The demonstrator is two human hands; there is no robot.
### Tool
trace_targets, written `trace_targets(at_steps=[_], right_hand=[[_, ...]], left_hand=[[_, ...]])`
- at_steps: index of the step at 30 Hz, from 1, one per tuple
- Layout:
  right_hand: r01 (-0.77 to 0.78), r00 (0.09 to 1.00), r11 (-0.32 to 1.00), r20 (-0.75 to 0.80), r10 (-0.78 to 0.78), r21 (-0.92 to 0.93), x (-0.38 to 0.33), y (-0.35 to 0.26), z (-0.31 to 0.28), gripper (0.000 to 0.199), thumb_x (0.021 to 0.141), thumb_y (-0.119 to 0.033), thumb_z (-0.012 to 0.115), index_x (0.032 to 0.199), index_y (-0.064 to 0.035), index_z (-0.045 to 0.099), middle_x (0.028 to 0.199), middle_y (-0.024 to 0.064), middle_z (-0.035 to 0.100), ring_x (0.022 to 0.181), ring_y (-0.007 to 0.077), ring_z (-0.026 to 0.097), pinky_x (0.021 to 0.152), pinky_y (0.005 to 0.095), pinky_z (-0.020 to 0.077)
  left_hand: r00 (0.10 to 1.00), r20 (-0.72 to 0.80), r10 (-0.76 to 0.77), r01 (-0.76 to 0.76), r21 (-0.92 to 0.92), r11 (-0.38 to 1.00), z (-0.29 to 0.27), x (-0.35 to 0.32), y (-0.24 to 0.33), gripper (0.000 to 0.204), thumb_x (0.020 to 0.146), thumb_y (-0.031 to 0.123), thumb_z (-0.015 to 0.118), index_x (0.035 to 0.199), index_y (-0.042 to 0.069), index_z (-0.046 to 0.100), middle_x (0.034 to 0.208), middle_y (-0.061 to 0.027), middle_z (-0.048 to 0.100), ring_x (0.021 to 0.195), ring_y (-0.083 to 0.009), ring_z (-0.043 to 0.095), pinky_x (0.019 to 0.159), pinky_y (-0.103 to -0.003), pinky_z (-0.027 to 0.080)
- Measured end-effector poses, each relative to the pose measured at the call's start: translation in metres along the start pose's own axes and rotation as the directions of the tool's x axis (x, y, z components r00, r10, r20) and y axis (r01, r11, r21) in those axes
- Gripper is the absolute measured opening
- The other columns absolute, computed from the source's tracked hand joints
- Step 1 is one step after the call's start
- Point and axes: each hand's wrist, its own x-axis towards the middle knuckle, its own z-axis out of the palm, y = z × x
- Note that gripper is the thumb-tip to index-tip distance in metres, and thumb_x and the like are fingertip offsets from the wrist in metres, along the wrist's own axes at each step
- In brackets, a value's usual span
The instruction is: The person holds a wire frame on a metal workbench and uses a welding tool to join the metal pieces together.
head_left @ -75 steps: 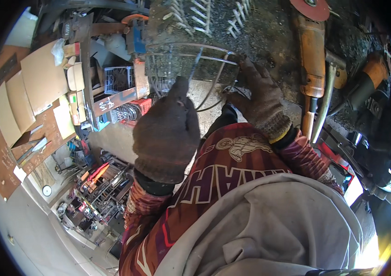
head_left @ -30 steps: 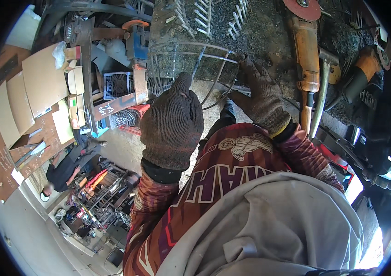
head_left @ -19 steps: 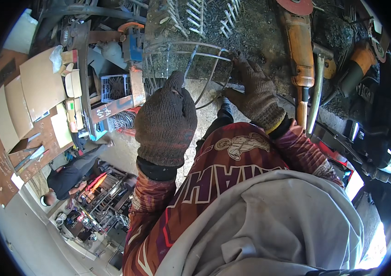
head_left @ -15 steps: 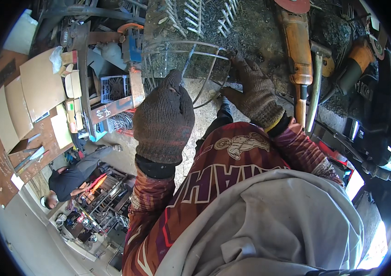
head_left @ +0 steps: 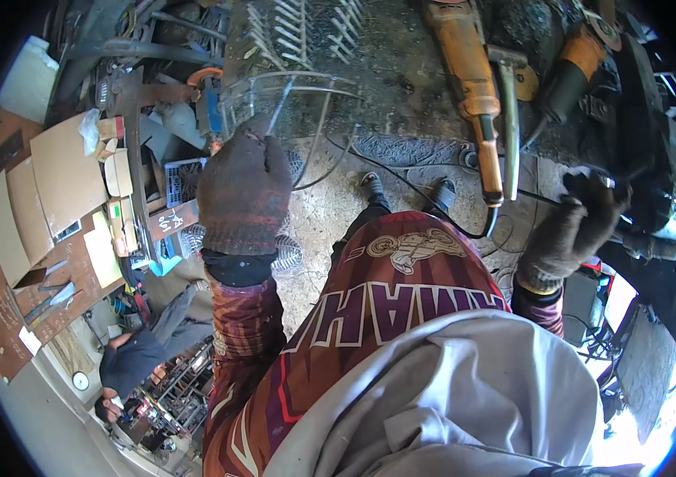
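My left hand (head_left: 246,191), in a dark knitted glove, is closed around a curved metal rod frame (head_left: 284,97) at the near edge of the dark workbench (head_left: 401,103). The frame has arched bars joined by straight rods; part of it is hidden behind the glove. Out to the right, away from the frame, my gloved right hand (head_left: 564,238) has its fingers curled around a dark object (head_left: 588,184), too shadowed to name. An orange angle grinder (head_left: 465,67) and a hammer (head_left: 509,127) with a pale handle lie between the hands on the bench.
Several herringbone-shaped rod pieces (head_left: 292,32) lie farther back on the bench. A second orange grinder (head_left: 580,60) sits at the right. Cables hang over the bench's near edge to the floor. Cardboard (head_left: 67,171) stands at left; another person (head_left: 135,362) bends over at lower left.
My right hand has left the frame and moved right, where its fingers are now curled around a dark object. The left hand still grips the frame. The other person has bent lower.
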Motion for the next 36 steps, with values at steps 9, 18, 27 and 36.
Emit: trace_targets(at_steps=[9,18,27,36], right_hand=[[-0.289,0.792,0.927,-0.603,0.091,-0.239,0.024,0.077,-0.131,0.038,0.092,-0.023,0.075,0.12,-0.0034,0.06,0.107,0.0062,0.064,0.098,0.0179,0.059,0.091,0.0321,0.0467],[-0.015,0.98,0.975,-0.199,-0.03,-0.224,-0.018,0.048,-0.116,0.052,0.091,-0.002,0.072,0.137,-0.0009,0.049,0.117,0.0108,0.062,0.108,0.0184,0.06,0.096,0.0329,0.0489],[-0.067,0.53,0.958,0.804,0.27,-0.277,-0.026,0.007,0.121,0.057,0.09,-0.024,0.074,0.139,-0.0033,0.054,0.123,0.0189,0.065,0.11,0.0309,0.065,0.097,0.0374,0.0514],[0.35,0.532,0.847,0.829,0.172,-0.401,-0.035,0.026,0.18,0.072,0.09,-0.039,0.062,0.15,-0.0052,0.04,0.129,0.0265,0.06,0.118,0.0442,0.06,0.1,0.0508,0.0494]], left_hand=[[0.987,-0.064,0.147,-0.154,-0.133,0.979,0.034,0.002,-0.055,0.026,0.098,0.015,0.055,0.116,-0.002,0.065,0.115,-0.0204,0.068,0.099,-0.0339,0.068,0.087,-0.04,0.054],[0.99,-0.099,0.1,-0.103,-0.032,0.994,0.013,0.004,-0.015,0.014,0.095,0.012,0.057,0.101,0.002,0.065,0.106,-0.0184,0.068,0.094,-0.0315,0.07,0.078,-0.042,0.057],[0.959,-0.094,0.267,-0.252,0.144,0.957,0.008,-0.001,-0.011,0.019,0.092,0.009,0.057,0.108,0.004,0.066,0.094,-0.0165,0.065,0.082,-0.0359,0.067,0.071,-0.046,0.054],[0.986,-0.044,0.161,-0.154,0.133,0.979,0.005,0.003,-0.004,0.017,0.091,0.009,0.058,0.104,0.003,0.066,0.099,-0.016,0.067,0.085,-0.0344,0.068,0.07,-0.046,0.056]])
